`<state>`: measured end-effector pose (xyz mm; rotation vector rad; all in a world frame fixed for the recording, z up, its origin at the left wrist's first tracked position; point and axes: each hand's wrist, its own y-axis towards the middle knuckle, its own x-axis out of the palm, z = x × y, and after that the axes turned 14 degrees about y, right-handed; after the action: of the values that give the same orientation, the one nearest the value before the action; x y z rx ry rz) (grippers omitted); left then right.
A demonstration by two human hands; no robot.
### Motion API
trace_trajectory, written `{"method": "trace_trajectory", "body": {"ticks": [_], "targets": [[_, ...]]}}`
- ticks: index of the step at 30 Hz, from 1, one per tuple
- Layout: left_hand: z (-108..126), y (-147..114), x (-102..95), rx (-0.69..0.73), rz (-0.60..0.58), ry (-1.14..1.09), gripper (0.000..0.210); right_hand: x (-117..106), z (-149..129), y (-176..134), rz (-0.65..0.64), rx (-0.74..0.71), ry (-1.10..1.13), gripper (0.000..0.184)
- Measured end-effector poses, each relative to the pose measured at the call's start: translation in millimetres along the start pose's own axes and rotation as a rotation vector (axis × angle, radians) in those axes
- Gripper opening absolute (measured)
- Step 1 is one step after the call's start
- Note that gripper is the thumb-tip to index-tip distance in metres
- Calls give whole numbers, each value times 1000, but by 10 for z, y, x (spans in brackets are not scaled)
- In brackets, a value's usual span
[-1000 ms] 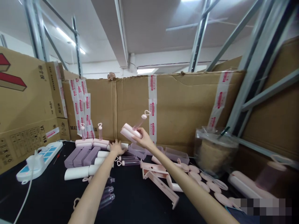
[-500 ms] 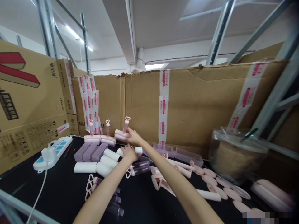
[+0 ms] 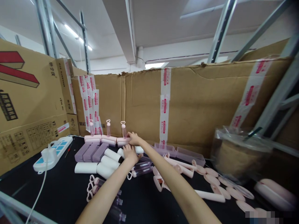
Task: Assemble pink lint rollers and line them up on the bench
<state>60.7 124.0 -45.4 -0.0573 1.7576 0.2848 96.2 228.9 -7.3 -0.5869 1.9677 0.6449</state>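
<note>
Along the cardboard wall stands a row of three pink-and-white rounded cases. From each rises a clear tube with a heart-shaped handle. My right hand [image 3: 134,138] grips the right end of the rightmost pink case [image 3: 121,140], close to its upright heart-handled tube [image 3: 124,130]. Just in front, my left hand [image 3: 130,153] has its fingers stretched forward at the case's lower front edge; whether they press on it I cannot tell. Beneath and beside the left hand lie white cylinders [image 3: 109,162], partly hidden by it. More heart-handled tubes [image 3: 142,171] lie to its right.
Purple boxes [image 3: 90,152] sit left of the white cylinders. A white power strip [image 3: 53,154] lies at far left. Pink handles and oval discs [image 3: 211,179] spread over the right side. A bagged container [image 3: 235,155] stands by the cardboard wall [image 3: 187,109].
The rightmost case has come down from a raised, tilted position to sit level in line with the other two, its tube now upright. My right hand moved down with it.
</note>
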Motion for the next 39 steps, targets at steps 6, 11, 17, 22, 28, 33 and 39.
{"method": "trace_trajectory", "body": {"ticks": [6, 11, 17, 22, 28, 33, 39], "targets": [[0, -60, -32, 27, -57, 15, 76, 84, -68, 23, 39, -2, 14, 30], [-45, -40, -86, 47, -61, -11, 80, -104, -152, -172, 145, -3, 53, 31], [-153, 39, -255, 77, -3, -43, 67, -554, -346, -796, 250, 11, 119, 24], [-209, 26, -434, 125, 69, -67, 57, -638, -626, -1615, 227, 21, 165, 9], [-199, -127, -586, 196, 169, -127, 61, -388, -682, -2422, 182, -17, 217, 11], [-181, -336, -657, 263, 282, -186, 53, -293, -282, -2613, 260, -68, 140, 12], [-319, -727, -756, 472, 396, -341, 44, -263, 101, -2661, 198, -49, -152, 17]]}}
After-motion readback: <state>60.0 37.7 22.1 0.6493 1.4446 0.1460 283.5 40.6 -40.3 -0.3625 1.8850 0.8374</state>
